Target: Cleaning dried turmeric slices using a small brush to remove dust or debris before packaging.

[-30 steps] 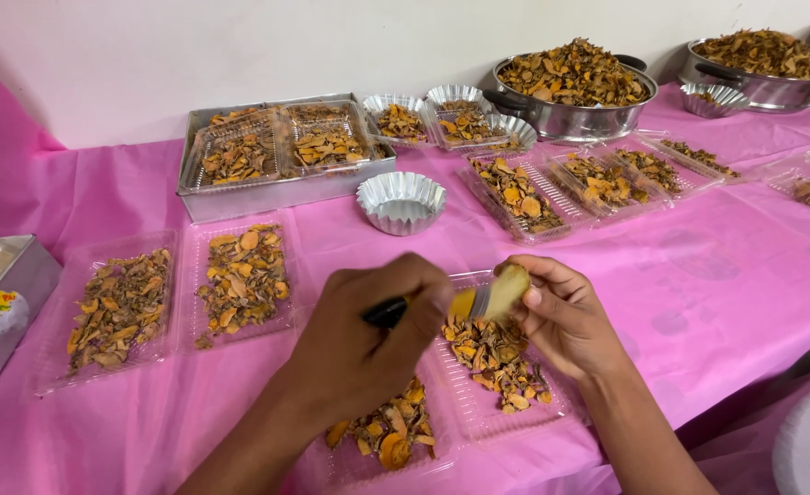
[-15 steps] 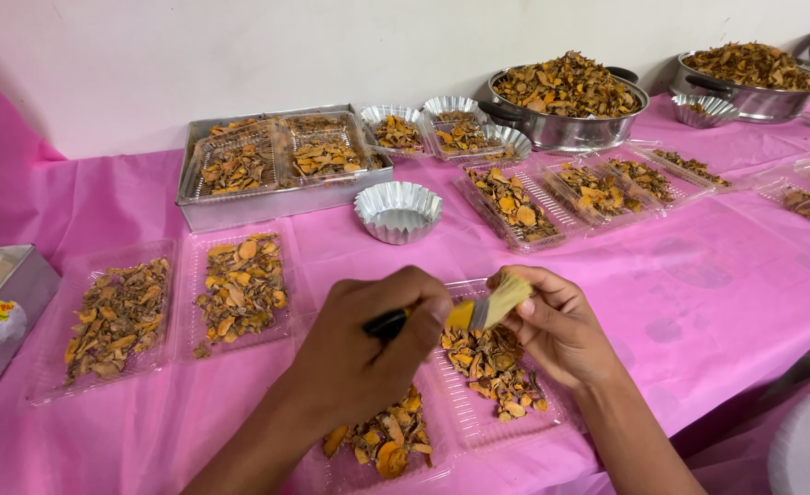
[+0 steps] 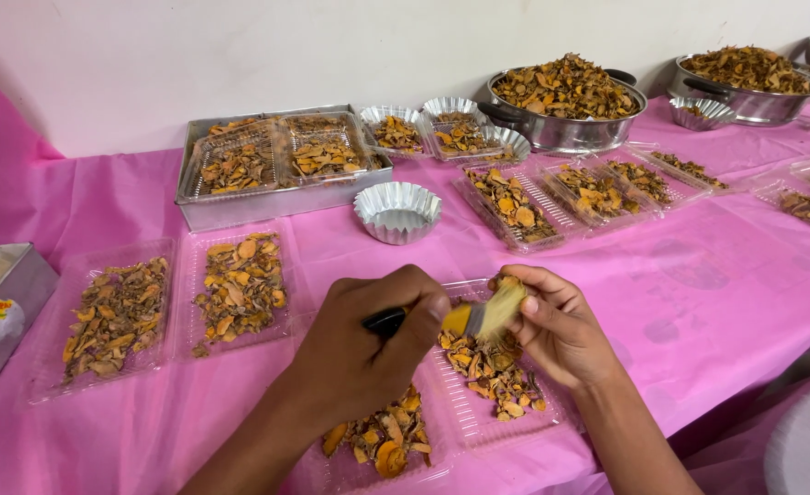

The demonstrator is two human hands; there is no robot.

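At the far left edge a grey metal box [image 3: 1, 316] is sitting on the pink plastic tablecloth [image 3: 716, 293]. Just right of it two clear plastic trays [image 3: 116, 316], flat and rectangular, are holding dry, curled orange-brown slices. Behind them a deep steel pan [image 3: 276, 197] is carrying more such trays, and a fluted foil cup [image 3: 397, 211] is standing empty beside it.

Your left hand [image 3: 359, 353] is curling around the dark handle of a small brush [image 3: 469, 316], fingers wrapped and closed tight on it. The brush is lying nearly level, its long axis running left to right, handle toward the left and bristles pointing right and slightly up. Its band is showing yellow-orange and the bristles are pale tan, fanned and soft-looking. The brush is hovering in the near middle of the table, directly above the clear tray [image 3: 478, 403] between your hands.

Your right hand [image 3: 561, 330] is cupping around the bristle end, fingers bent and thumb pressing close; you are seeming to pinch a small piece against the bristles, though I cannot tell its shape. The tray below is ribbed, thin and glossy, holding chips of orange and brown.

Farther right, more filled trays [image 3: 597, 188] are lining the far side, and two round steel pots [image 3: 565, 101] are heaping with the same dried slices.
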